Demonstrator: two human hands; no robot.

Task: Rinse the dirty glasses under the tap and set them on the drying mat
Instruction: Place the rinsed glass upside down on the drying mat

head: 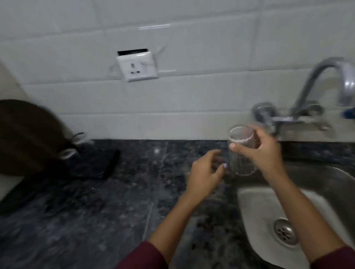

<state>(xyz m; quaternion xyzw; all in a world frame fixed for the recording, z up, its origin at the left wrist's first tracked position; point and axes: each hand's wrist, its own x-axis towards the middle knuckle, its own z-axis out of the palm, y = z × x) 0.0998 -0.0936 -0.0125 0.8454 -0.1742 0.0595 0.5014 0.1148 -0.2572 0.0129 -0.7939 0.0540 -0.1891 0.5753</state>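
Observation:
My right hand (259, 150) grips a clear drinking glass (240, 159) with a whitish rim, tilted and held above the counter at the sink's left edge, just below the tap handle. My left hand (205, 172) hovers beside it with fingers curled; a faint clear glass (191, 164) seems to stand at that hand, but blur hides whether it is held. The chrome tap (334, 78) arches over the steel sink (339, 179) at the right; no water shows. A dark flat mat (100, 165) lies at the back left with two shiny glass rims (67, 153) near it.
A large brown rounded object (18, 136) leans at the far left. A white wall socket (137, 67) sits on the tiled wall. The counter (74, 232) is dark speckled stone. The sink holds a white basin (259, 212) with a drain (285, 232).

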